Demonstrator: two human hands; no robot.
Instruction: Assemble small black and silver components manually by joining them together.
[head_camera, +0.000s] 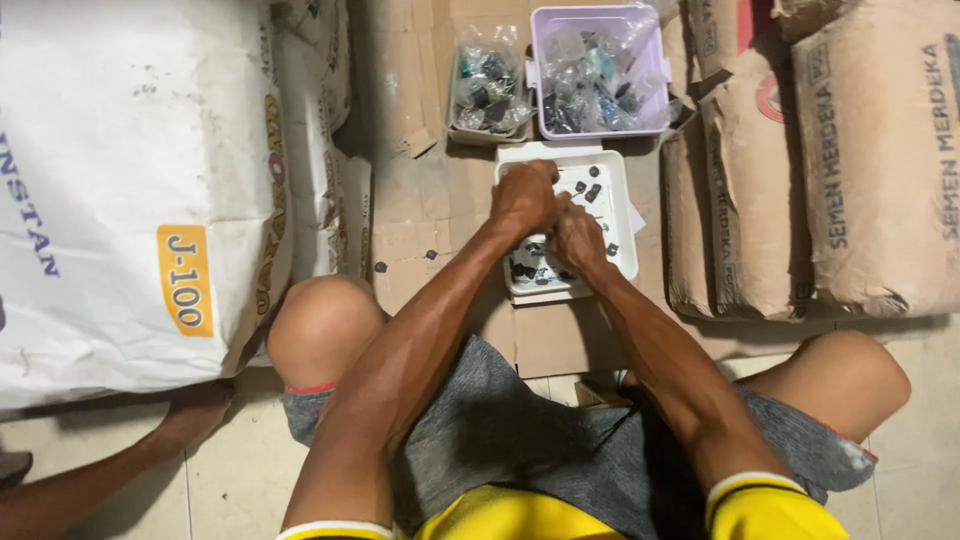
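My left hand (525, 196) and right hand (578, 237) press together over the white tray (620, 215), fingers curled. I cannot tell what they pinch. Small dark parts (590, 190) at one o'clock are too tiny to identify.

Left hand (524, 196), right hand (579, 237) touching, fingers curled, forearms converging

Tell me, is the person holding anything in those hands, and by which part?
Cannot be told: left hand and right hand meet over the white tray of small dark parts, hiding anything between them.
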